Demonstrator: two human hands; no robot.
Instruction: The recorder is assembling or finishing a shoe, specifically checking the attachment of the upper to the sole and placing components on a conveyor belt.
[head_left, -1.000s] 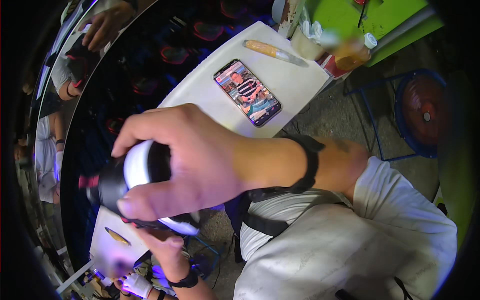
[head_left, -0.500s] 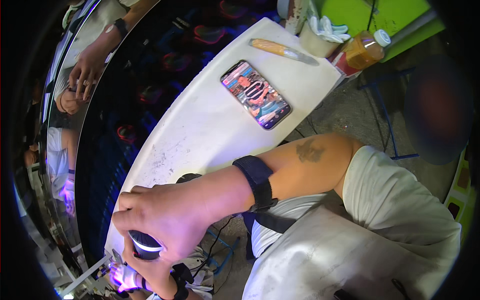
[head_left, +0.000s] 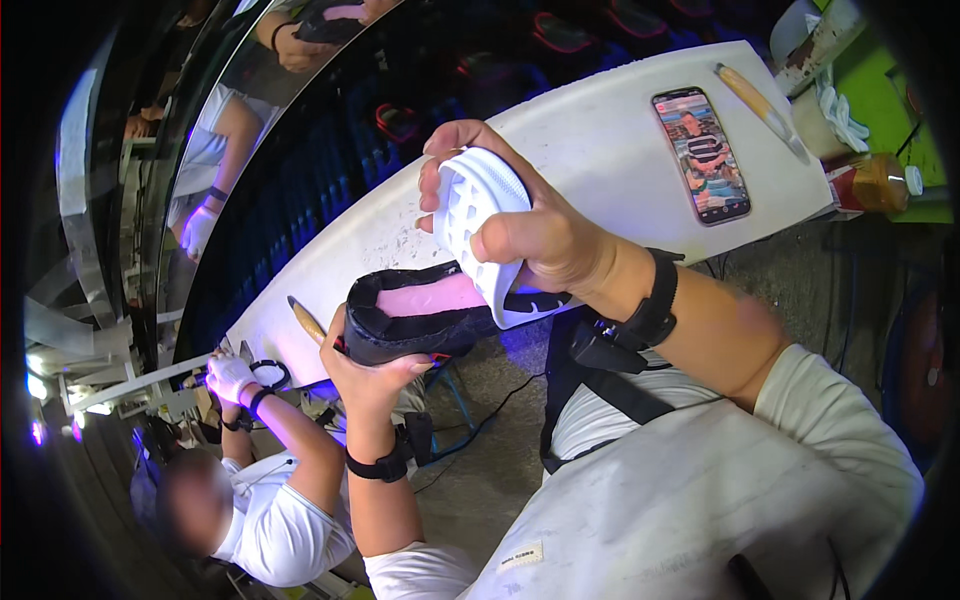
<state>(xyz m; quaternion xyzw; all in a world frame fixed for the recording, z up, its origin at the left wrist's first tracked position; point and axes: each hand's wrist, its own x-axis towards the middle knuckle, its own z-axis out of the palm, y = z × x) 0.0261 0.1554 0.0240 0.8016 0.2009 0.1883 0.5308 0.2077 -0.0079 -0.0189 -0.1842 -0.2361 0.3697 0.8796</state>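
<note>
My left hand (head_left: 370, 388) grips one end of a black shoe upper (head_left: 425, 338) from below, with its pink bottom facing up. In my right hand (head_left: 545, 235) is a white shoe sole (head_left: 480, 215), tilted on edge, its recessed lattice side toward the left. The sole's lower end overlaps the far end of the upper in view; whether they touch I cannot tell. Fingers and thumb of the right hand clasp the sole's rim. Both pieces are held above the edge of a white worktable (head_left: 600, 110).
A phone (head_left: 703, 155) and a wooden-handled blade (head_left: 758, 105) lie on the table's right part. Another wooden-handled tool (head_left: 306, 322) is near its left end. A bottle (head_left: 880, 185) stands at the right. Beyond runs a dark surface carrying shoe parts (head_left: 398, 122). A co-worker (head_left: 290, 520) sits lower left.
The view has turned, so the phone and table appear further right. My right hand has come up from the lower left and holds the white sole; the black upper is now plainly visible in my left.
</note>
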